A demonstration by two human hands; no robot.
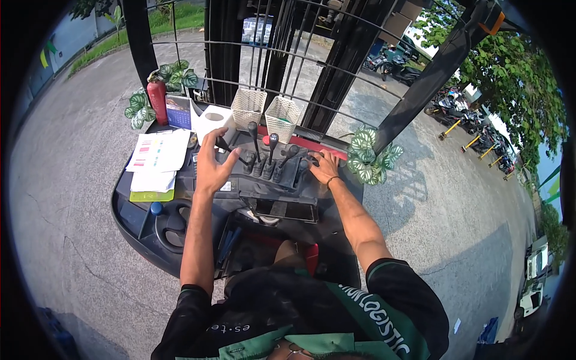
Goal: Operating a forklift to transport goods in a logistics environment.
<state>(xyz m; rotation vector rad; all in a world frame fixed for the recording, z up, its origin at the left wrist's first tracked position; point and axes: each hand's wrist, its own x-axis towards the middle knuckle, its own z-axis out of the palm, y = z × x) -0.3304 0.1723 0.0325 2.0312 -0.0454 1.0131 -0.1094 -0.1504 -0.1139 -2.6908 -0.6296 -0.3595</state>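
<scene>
The left hand is raised left of the frame's centre, its forearm rising almost straight from the lower edge. Its fingers are parted from the thumb in a wide C: the fingers point upward and curl slightly at the tips, and the thumb angles up to the right. The black knob of the leftmost control lever sits in that gap; whether skin touches it, I cannot tell.

The right hand lies right of centre, palm down at the right end of the dark control console. Its forearm slants up and leftward from the lower right, elbow bent, with a dark wristband at the wrist. The fingers reach left over a dark control there; whether they close on it, I cannot tell.

Between the hands, near the middle of the frame, stand three more black-knobbed levers. Above them are two cream woven baskets. Left of the left hand lie printed papers, with a black steering wheel below.
</scene>
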